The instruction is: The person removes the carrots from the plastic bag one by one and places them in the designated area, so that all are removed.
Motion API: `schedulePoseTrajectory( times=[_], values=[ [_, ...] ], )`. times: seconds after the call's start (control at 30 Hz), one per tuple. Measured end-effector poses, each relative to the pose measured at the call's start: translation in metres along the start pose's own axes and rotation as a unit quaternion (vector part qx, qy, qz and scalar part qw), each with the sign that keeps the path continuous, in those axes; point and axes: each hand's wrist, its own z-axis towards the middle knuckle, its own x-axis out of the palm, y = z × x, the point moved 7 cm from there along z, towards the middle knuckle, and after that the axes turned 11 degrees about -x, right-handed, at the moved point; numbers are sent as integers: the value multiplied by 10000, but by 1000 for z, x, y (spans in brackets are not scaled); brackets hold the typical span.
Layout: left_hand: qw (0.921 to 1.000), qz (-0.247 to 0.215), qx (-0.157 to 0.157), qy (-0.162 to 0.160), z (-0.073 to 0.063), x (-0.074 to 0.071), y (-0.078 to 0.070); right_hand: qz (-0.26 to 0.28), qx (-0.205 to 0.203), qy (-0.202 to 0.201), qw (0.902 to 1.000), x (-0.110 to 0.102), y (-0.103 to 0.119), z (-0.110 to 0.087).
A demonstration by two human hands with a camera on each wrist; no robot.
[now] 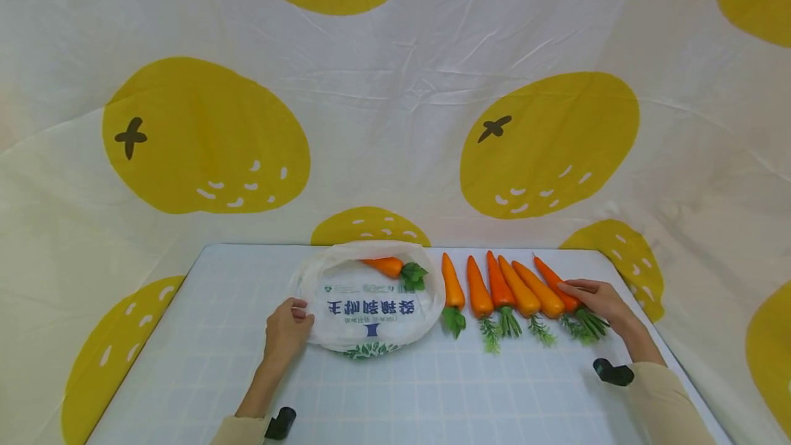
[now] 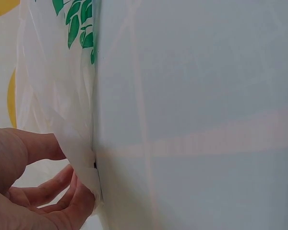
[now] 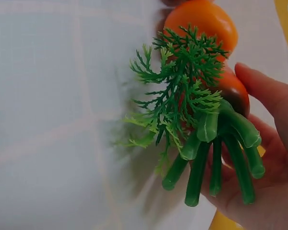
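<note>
A white plastic bag [image 1: 364,248] with blue lettering and green printed leaves lies with its mouth spread wide in the head view. Inside it is one orange carrot [image 1: 384,266] with leafy green tops. My left hand [image 1: 287,332] pinches the bag's left edge; in the left wrist view the thin plastic [image 2: 79,153] passes between thumb and fingers. At the far right of the carrot row, my right hand [image 1: 605,304] grips a red-orange carrot [image 1: 546,270] near its top. That carrot's thick green stems [image 3: 197,172] hang toward the right wrist camera.
Several more carrots [image 1: 478,287] lie side by side between the bag and my right hand, their tips pointing away. The pale table [image 1: 432,397] has a faint grid pattern. Behind it hangs a white cloth [image 1: 383,88] printed with large yellow fruit.
</note>
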Motion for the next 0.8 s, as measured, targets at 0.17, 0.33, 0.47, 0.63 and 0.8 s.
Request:
schedulePoseTrajectory(
  times=[0.17,0.33,0.47,0.63,0.8],
  values=[
    [9999,-15,97,-44,0,-2,-1,-220,-248,18,9994,-2,3,1],
    [10000,-13,42,7,0,-1,-1,-402,-483,53,9980,-1,10,-1],
    [10000,-3,14,5,-1,-1,-1,-523,-591,0,9969,0,11,-1],
    [10000,17,-18,41,-1,0,0,-761,-651,-39,9950,3,9,-1],
    [10000,34,-9,26,0,0,0,-902,-708,-43,9934,1,11,-2]
  ],
)
